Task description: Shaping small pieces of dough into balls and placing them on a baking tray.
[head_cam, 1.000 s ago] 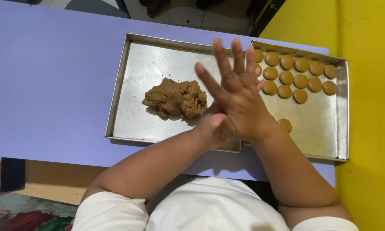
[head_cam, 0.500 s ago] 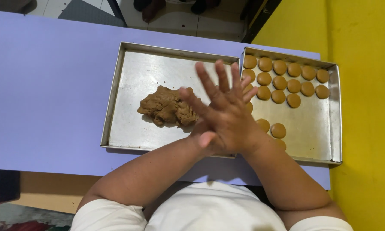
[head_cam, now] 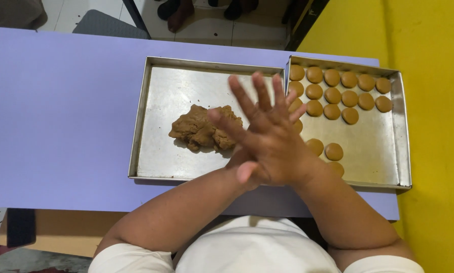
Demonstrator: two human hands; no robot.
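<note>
My right hand (head_cam: 272,136) lies on top of my left hand (head_cam: 244,171), palm to palm, fingers spread and pointing away from me. Only the heel, thumb and some fingertips of the left hand show beneath it. Whatever is between the palms is hidden. The hands hover over the seam between two metal trays. A lump of brown dough (head_cam: 202,129) sits in the left tray (head_cam: 171,91), just left of my hands. The right tray (head_cam: 378,151) holds rows of flat round dough discs (head_cam: 340,96), and a few more discs (head_cam: 334,151) lie close to my right wrist.
Both trays rest on a lilac table (head_cam: 60,111) whose near edge is at my body. A yellow wall (head_cam: 434,60) runs along the right side. Beyond the table's far edge are a tiled floor and someone's feet (head_cam: 179,10).
My pressed hands have slid against each other, the top hand shifting down-left and then back up. The dough lump and discs have stayed put.
</note>
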